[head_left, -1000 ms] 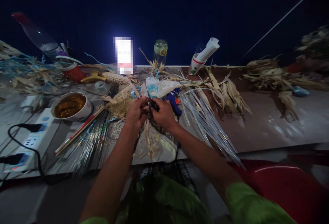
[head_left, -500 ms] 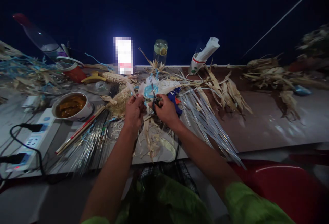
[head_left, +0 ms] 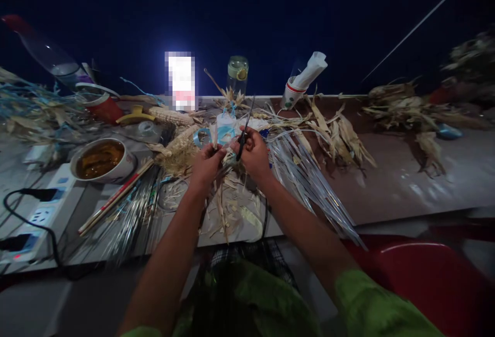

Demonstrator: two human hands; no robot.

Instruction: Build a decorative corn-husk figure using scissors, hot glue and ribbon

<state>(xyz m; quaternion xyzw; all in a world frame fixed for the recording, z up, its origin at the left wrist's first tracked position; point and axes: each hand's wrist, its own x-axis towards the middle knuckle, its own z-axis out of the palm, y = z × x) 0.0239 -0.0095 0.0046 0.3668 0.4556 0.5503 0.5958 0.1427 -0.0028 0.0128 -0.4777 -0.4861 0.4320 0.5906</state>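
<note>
Pinched in my left hand (head_left: pixel 204 169) is a narrow pale strip of corn husk (head_left: pixel 215 137), standing up between the fingertips. My right hand (head_left: pixel 255 157) is closed round black-handled scissors (head_left: pixel 242 143), whose blades point up and away. The two hands nearly meet at the fingertips, low over the table. Just behind them lie a light-blue ribbon or tape (head_left: pixel 225 132) and a white husk piece (head_left: pixel 255 123). Dry husk scraps (head_left: pixel 226 205) are scattered below the hands. Whether the right fingertips also touch the husk strip is unclear.
To the left are a bowl of brown liquid (head_left: pixel 102 160), a power strip (head_left: pixel 50 215), thin metal wires (head_left: pixel 135 223) and corn cobs (head_left: pixel 172 116). Clear rods (head_left: pixel 309 177) and dry husks (head_left: pixel 344 138) lie right. A glass jar (head_left: pixel 237 76) and paper cup (head_left: pixel 293 93) stand behind.
The scissors have swung from pointing up and slightly left to up and slightly right. My left hand has lowered a little, and the husk in it looks narrower. The view has shifted slightly.
</note>
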